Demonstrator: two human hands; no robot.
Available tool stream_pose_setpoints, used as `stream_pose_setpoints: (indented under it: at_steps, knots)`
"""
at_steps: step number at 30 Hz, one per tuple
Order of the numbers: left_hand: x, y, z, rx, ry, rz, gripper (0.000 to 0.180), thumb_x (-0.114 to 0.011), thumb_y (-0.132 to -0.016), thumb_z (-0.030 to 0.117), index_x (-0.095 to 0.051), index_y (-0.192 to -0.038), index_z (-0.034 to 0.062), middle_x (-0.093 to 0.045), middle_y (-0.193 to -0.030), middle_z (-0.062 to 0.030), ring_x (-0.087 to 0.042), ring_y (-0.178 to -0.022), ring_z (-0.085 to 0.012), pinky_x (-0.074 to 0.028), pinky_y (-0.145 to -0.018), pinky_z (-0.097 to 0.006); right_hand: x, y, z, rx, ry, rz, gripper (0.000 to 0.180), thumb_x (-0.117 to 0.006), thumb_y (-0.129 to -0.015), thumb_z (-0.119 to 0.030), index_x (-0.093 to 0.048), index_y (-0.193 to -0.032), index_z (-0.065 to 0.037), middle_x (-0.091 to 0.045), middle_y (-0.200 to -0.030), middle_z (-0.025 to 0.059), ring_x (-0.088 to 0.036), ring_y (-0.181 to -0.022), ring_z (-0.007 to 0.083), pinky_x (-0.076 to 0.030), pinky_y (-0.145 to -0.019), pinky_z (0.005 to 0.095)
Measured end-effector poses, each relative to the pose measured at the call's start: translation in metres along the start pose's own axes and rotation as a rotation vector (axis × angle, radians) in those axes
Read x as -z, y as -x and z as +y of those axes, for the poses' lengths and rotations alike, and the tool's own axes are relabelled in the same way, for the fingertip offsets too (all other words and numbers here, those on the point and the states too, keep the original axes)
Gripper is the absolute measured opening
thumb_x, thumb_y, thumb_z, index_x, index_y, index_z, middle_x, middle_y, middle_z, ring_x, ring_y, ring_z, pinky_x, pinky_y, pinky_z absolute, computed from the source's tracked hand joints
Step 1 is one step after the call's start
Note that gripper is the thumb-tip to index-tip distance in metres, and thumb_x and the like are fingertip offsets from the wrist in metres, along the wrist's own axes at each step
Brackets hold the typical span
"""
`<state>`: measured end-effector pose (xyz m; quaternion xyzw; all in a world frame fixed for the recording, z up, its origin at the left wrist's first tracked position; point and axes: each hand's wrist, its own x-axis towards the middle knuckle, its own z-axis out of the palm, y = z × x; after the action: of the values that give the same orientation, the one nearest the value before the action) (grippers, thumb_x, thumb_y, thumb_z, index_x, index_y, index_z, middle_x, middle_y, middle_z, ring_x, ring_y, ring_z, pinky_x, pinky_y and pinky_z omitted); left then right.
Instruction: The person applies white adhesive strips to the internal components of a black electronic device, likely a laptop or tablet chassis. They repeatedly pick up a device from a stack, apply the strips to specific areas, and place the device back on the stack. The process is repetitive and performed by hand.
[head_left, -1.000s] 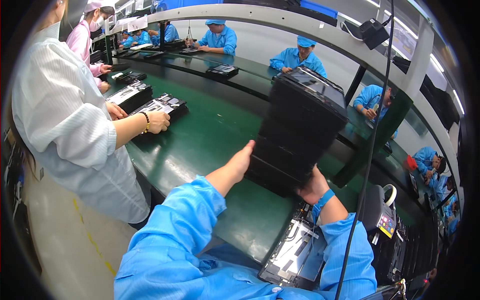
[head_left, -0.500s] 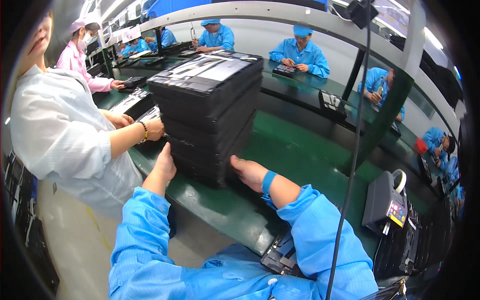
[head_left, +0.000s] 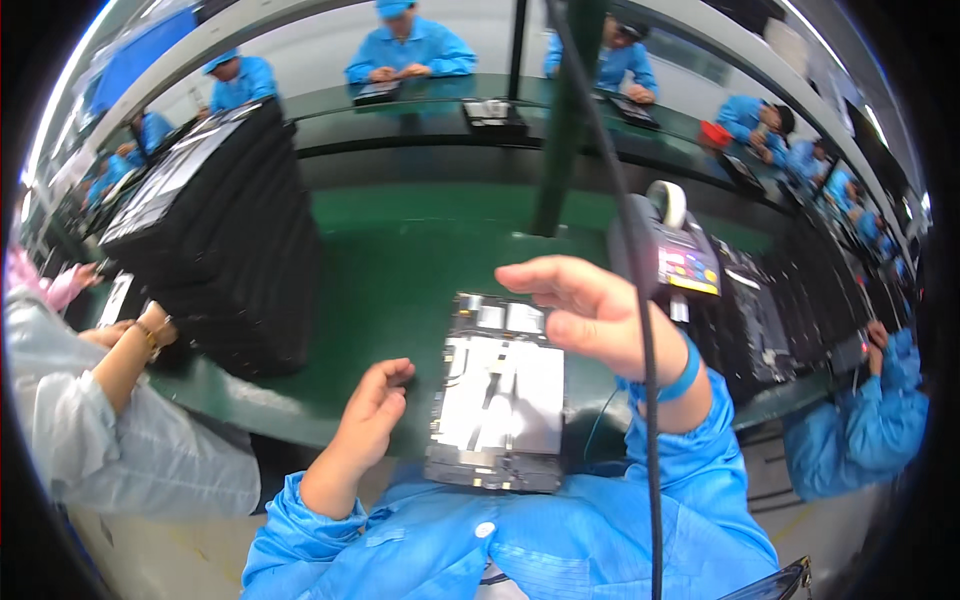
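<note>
**Q:** So how does that stuff handle? Start at your left.

**Me:** Far left is a tall stack of black units [head_left: 245, 240] on the green bench [head_left: 370, 270]. As a pile I reckon it's heavy, and the layers might slip on each other, so I'd take it low with a palm on each side. Looks-wise: dark sides, pale panel on top.

**Q:** And your left hand [head_left: 372, 415]?

**Me:** Nothing in it. Fingers loosely curled, just off the left side of the single open unit [head_left: 500, 400].

**Q:** That one any different?

**Me:** It's right in front of my blue jacket [head_left: 440, 560], at the bench's near edge. My guess is lightish and stiff, but fragile on top with the insides bare. I'd hold it by the dark side edges and keep my thumbs off the middle. It's a flat rectangle with a black border, a big silvery-white area with a darker strip down it, some strong glare, and two small pale patches toward the far end.

**Q:** Right hand [head_left: 595, 305]?

**Me:** Not gripping anything either, fingers loosely out, by the far right corner. Can't tell if the thumb's brushing it.
</note>
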<state>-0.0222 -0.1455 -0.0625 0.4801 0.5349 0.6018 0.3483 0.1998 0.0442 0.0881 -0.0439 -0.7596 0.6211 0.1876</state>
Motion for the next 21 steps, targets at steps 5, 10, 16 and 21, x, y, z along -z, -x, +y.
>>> stream_pose_setpoints:
  at_steps: [5, 10, 16, 21]
  knots:
    - [-0.041, -0.017, -0.013, -0.042, 0.021, -0.096, 0.072, -0.048, -0.094, 0.044, -0.024, -0.144, -0.0023, -0.029, -0.148, -0.0198, -0.028, -0.137, -0.0305, -0.02, -0.112, -0.042, -0.022, 0.089, 0.09, -0.183, -0.161, 0.466, 0.057, -0.06, -0.089, -0.015, -0.035, -0.138, 0.0, -0.038, -0.14, 0.0145, -0.036, -0.13, 0.0227, -0.03, -0.107, 0.0376]
    - [-0.073, -0.026, 0.004, -0.077, 0.181, -0.186, 0.073, -0.047, -0.094, 0.043, -0.021, -0.145, -0.0036, -0.028, -0.148, -0.0202, -0.028, -0.137, -0.0295, -0.022, -0.112, -0.041, -0.05, 0.112, 0.114, -0.269, 0.385, 0.46, 0.067, -0.063, -0.085, -0.018, -0.031, -0.142, -0.001, -0.026, -0.149, 0.0202, -0.025, -0.139, 0.0309, -0.025, -0.111, 0.0405]
    - [-0.091, -0.018, 0.001, -0.085, 0.29, -0.137, 0.074, -0.046, -0.095, 0.042, -0.019, -0.145, -0.0049, -0.026, -0.148, -0.0205, -0.028, -0.137, -0.0286, -0.022, -0.113, -0.04, 0.028, 0.137, 0.119, -0.129, -0.054, 0.988, 0.04, -0.065, -0.087, -0.017, -0.05, -0.12, 0.0, -0.058, -0.109, 0.0078, -0.056, -0.1, 0.0156, -0.047, -0.088, 0.031]
    - [-0.097, -0.011, -0.011, -0.065, 0.286, -0.038, 0.068, -0.05, -0.091, 0.035, -0.026, -0.141, -0.0045, -0.03, -0.146, -0.0211, -0.028, -0.137, -0.0305, -0.022, -0.112, -0.041, 0.086, 0.133, 0.099, -0.366, -0.201, 1.091, 0.031, -0.059, -0.09, -0.036, -0.06, -0.097, -0.005, -0.064, -0.083, 0.0037, -0.059, -0.069, 0.0105, -0.042, -0.057, 0.0227]
